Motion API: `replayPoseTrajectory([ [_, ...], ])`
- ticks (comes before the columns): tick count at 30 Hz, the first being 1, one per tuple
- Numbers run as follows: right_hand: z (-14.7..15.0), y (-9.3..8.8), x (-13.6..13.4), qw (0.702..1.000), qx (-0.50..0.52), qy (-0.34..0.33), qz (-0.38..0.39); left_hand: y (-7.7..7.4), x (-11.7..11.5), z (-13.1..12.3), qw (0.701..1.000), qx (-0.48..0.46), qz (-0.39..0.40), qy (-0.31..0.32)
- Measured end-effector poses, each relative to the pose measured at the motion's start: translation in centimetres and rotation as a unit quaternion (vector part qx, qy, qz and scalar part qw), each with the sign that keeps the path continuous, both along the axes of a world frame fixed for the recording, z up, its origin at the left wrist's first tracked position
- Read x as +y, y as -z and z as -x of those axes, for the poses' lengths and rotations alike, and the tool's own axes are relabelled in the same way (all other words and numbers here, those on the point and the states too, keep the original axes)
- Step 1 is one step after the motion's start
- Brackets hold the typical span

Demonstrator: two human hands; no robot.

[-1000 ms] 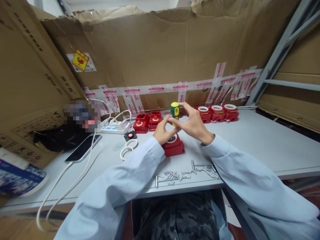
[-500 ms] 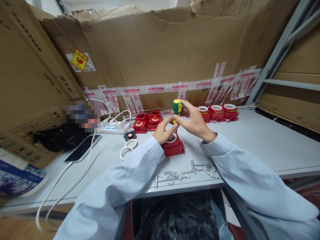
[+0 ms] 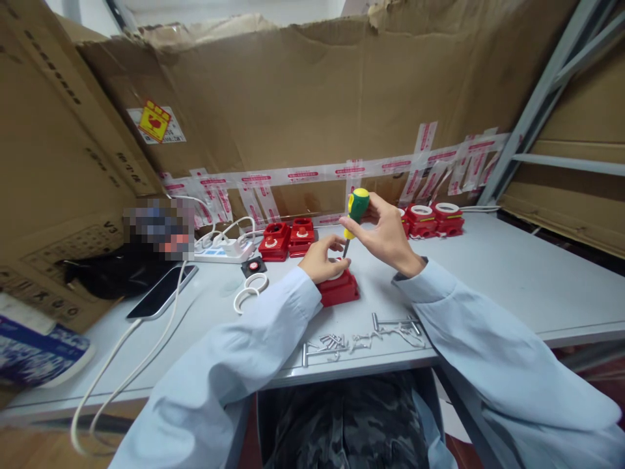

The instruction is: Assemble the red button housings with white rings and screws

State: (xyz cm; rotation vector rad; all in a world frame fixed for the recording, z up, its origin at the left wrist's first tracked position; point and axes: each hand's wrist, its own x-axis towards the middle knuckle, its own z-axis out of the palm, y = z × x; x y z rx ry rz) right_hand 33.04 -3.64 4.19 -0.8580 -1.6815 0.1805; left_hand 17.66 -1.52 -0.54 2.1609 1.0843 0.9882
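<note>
My right hand is closed around the green and yellow handle of a screwdriver. The metal shaft slants down to the top of a red plastic box with a white ring in it. My left hand grips the upper left of that box, its thumb and forefinger on either side of the shaft, close to the tip. Part of the ring and whatever the tip meets are hidden by the left fingers. Several small screws lie near the table's front edge, in front of the box.
Red boxes stand at the back left, others with white rings at the back right. Two loose white rings, a small black square part, a phone and a power strip lie left. Cardboard walls the back.
The screwdriver handle has tilted to the right and its shaft shows more. My left fingers have moved down from the screwdriver toward the box top.
</note>
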Motion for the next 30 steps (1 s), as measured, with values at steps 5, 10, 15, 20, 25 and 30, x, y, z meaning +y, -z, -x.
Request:
replayPoseTrajectory([
  [5, -0.5, -0.3, -0.1, 0.999, 0.035, -0.005, 0.000, 0.0, 0.2, -0.2, 0.998, 0.056, -0.026, -0.033],
  [10, -0.7, -0.7, -0.5, 0.998, 0.054, -0.010, -0.006, 0.0, 0.1, -0.4, 0.997, 0.049, -0.047, -0.024],
  [15, -1.3, -1.9, -0.9, 0.990, 0.124, 0.004, -0.069, -1.6, -0.7, 0.0, 0.991, 0.076, -0.107, -0.031],
  [20, -1.6, -2.1, -0.5, 0.979, 0.168, 0.022, -0.113, -3.6, -4.7, 1.4, 0.971, 0.186, -0.147, 0.023],
  [25, -1.1, -1.1, -0.3, 0.988, 0.129, 0.016, -0.085, -2.8, -9.0, 2.0, 0.912, 0.380, -0.071, 0.136],
  [30, -0.9, -0.8, -0.6, 0.992, 0.107, 0.011, -0.071, -1.5, -9.2, 2.1, 0.884, 0.432, -0.048, 0.172],
])
